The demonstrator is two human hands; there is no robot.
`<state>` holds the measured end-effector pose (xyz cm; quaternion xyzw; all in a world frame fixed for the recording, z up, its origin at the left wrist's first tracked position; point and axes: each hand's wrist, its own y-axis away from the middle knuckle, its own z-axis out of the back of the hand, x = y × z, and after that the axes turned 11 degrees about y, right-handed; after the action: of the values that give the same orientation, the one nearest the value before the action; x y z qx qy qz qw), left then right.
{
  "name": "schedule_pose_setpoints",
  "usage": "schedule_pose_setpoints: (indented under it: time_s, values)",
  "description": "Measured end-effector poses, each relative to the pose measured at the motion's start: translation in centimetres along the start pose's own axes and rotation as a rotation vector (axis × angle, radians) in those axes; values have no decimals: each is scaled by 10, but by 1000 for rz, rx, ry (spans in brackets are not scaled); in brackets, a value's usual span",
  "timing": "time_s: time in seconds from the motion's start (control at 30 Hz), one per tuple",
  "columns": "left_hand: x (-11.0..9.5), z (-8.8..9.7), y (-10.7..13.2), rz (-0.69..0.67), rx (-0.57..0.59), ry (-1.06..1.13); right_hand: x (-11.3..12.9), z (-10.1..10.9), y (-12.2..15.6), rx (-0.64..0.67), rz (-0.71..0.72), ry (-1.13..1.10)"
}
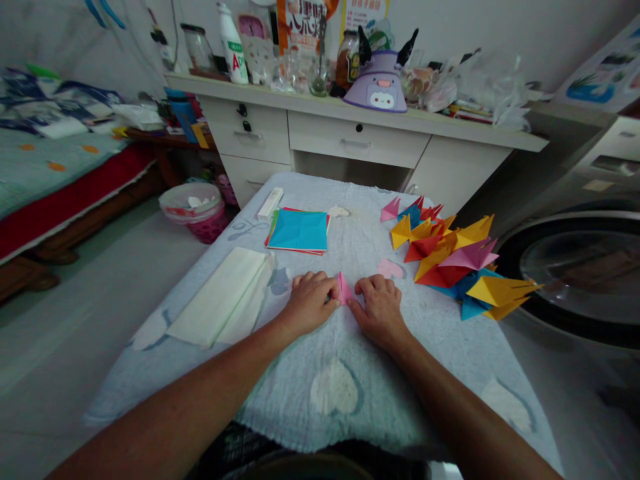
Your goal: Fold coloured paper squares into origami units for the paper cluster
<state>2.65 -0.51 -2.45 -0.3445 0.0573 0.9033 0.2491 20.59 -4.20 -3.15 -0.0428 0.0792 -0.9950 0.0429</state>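
Observation:
A small piece of folded pink paper [345, 289] stands up in a pointed shape on the cloth, between my two hands. My left hand [314, 301] is closed on its left side, pinching the edge between thumb and fingers. My right hand [379, 309] rests just to the right, thumb reaching the paper's lower right edge and the other fingers bent on the cloth, apart from the thumb. Beyond my left hand lies a stack of square coloured paper [299, 230], blue sheet on top. At the right sits a heap of folded paper cranes [450, 257] in yellow, red, pink and blue.
The table wears a pale blue cloth [335, 387] with heart patterns. On its left are a folded whitish sheet [220, 293] and a white box [271, 203]. A white cabinet [350, 137] stands behind, a pink bin [200, 210] at left, a washing machine [590, 267] at right.

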Motion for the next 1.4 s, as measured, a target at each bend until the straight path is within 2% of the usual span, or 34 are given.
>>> schedule_pose_setpoints:
  time_s: [0.13, 0.27, 0.43, 0.5, 0.6, 0.87, 1.2, 1.4]
  values:
    - [2, -1, 0, 3, -7, -3, -4, -1, 0, 8, -20, -26]
    - [3, -2, 2, 0, -33, 1, -7, 0, 0, -46, -7, -79]
    - [3, -3, 3, -3, -40, 5, -7, 4, 3, -126, 207, -200]
    - [4, -4, 3, -11, -53, 6, -7, 6, 4, -116, 303, -212]
    - [5, -5, 3, -10, -57, 8, -7, 4, 5, -87, 366, -198]
    - [7, -8, 4, -38, -84, 6, -6, -2, 5, -37, 375, -136]
    - [4, -8, 4, -29, -93, 40, 1, 8, 5, 39, 331, -143]
    - [5, -10, 5, -39, -94, 10, 4, 6, 3, 54, 317, -129]
